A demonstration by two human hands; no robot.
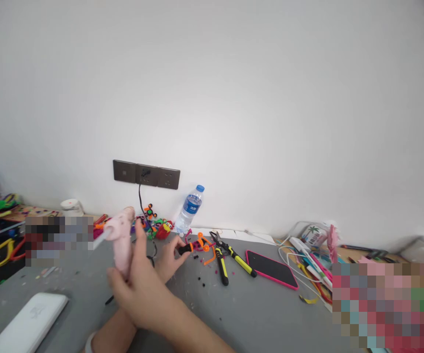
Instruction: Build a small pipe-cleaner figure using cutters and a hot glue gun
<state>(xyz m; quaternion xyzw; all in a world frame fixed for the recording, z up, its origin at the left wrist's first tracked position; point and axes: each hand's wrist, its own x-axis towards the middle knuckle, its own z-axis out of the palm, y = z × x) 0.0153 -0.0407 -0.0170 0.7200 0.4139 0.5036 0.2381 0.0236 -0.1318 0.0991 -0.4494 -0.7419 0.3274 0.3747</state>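
Observation:
My right hand (143, 289) is wrapped round the handle of a pale pink hot glue gun (120, 235), raised above the grey table. A whitish glue stick (100, 239) juts from the gun's left side. Beneath and beyond it, my left forearm crosses under the right one. My left hand (171, 260) pinches a small black and orange craft piece (186, 249) close to the tabletop. Touching or just beside that piece lie orange and magenta craft parts (200, 242); I cannot tell whether they are joined. Pliers with yellow-black handles (230, 252) lie spread to the right.
A water bottle (190, 208) leans against the wall near a red craft figure (163, 229). A black cord (140, 198) hangs from the socket panel (146, 174). A pink-edged phone (271, 268) lies right, a white power bank (28, 323) front left. Cables and pens (312, 262) crowd the right.

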